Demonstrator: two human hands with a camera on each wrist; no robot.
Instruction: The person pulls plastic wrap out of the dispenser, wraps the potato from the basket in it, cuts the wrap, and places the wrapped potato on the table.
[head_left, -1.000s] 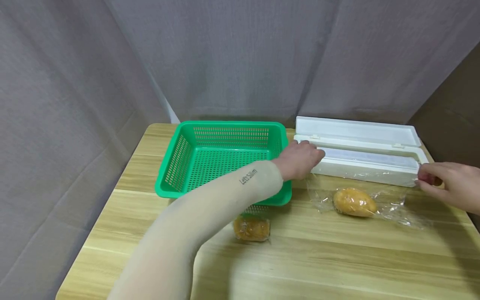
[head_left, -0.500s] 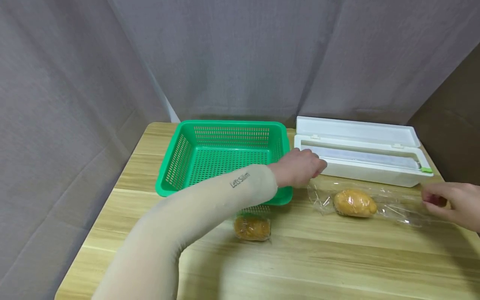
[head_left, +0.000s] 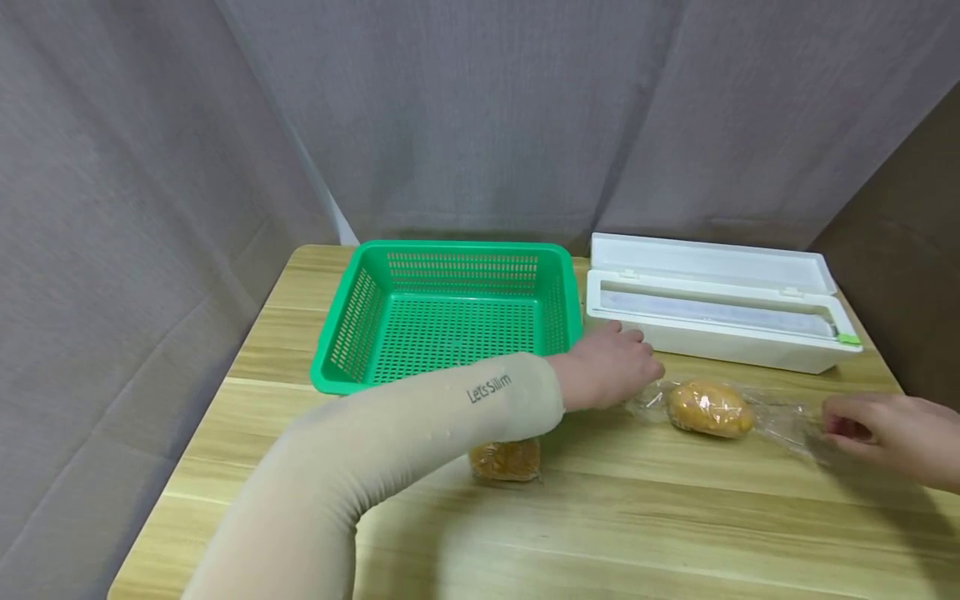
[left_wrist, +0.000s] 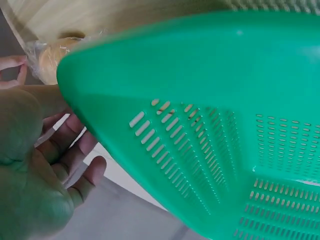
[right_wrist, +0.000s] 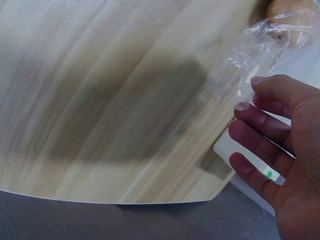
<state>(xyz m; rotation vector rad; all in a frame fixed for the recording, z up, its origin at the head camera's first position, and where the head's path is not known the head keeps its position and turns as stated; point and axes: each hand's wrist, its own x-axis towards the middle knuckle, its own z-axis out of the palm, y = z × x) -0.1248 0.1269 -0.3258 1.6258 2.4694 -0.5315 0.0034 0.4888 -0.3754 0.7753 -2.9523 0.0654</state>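
Note:
A golden oval bread roll (head_left: pixel 709 408) lies on the wooden table under clear plastic wrap (head_left: pixel 782 419), whose loose ends spread to both sides. At the wrap's left end is my left hand (head_left: pixel 609 367); its fingertips meet the film, though the left wrist view hides the pinch behind the basket. My right hand (right_wrist: pixel 280 125) pinches the other end between thumb and index finger, its remaining fingers loosely bent. Behind the roll stands a white wrap dispenser box (head_left: pixel 720 342) with its lid up and a roll of film (head_left: pixel 712 310) inside. A green slider (head_left: pixel 849 339) sits at its right end.
A green perforated basket (head_left: pixel 450 247) stands left of the dispenser, partly behind my left forearm. A second wrapped bread piece (head_left: pixel 506 461) lies in front of it, partly covered by the sleeve. Grey curtains (head_left: pixel 480 117) hang behind the wooden table (head_left: pixel 637 533).
Both hands have come away from the dispenser toward the front, drawing the film's back edge over the bread roll. The right hand has left the box's right end, exposing the green slider.

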